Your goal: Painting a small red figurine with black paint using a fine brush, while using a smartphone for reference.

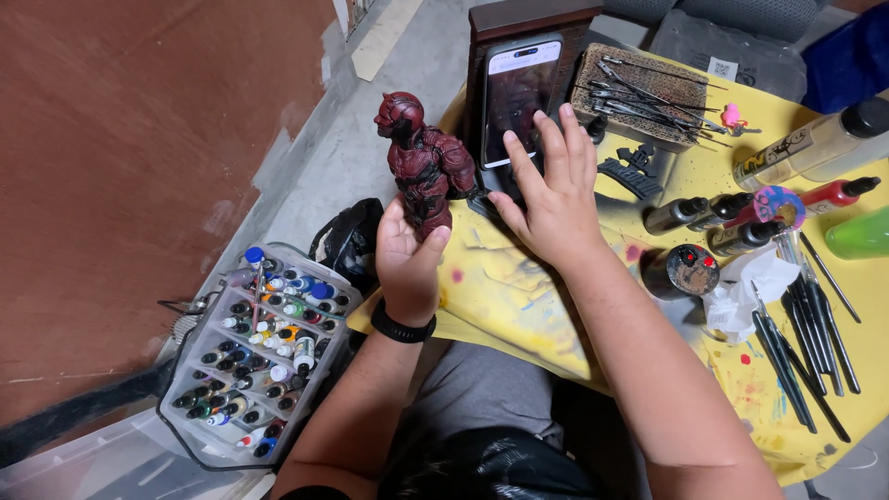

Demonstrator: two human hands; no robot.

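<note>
Figurine (pixel 424 159), dark red, armoured and masked, upright at the left edge of my yellow work surface (pixel 519 296); lower half gripped in my left hand (pixel 407 255), fingers wrapped behind its legs, thumb at front. Head faces left in profile. Black wristband (pixel 401 329) on that wrist.

R. hand (pixel 551 190): released, fingers spread, holding nothing; fingertips on/over the lower screen of a smartphone (pixel 519 97) propped upright vs. a dark wooden stand (pixel 528 23) just behind the figurine. Can't tell if the fingertips actually press the glass.

Foreground L, on floor: clear plastic organiser (pixel 255 356) w/ rows of small paint dropper bottles, assorted cap colours.

R. of phone: woven holder (pixel 639 93) w/ thin metal tools laid across. Further R: several dark dropper bottles (pixel 713 213), round black jar w/ crusted lid (pixel 687 268), crumpled white tissue (pixel 745 292), bundle of black-handled brushes (pixel 806 333), pale cylinder bottle (pixel 815 143), green container (pixel 861 233) at frame edge. Surface paint-stained throughout.
</note>
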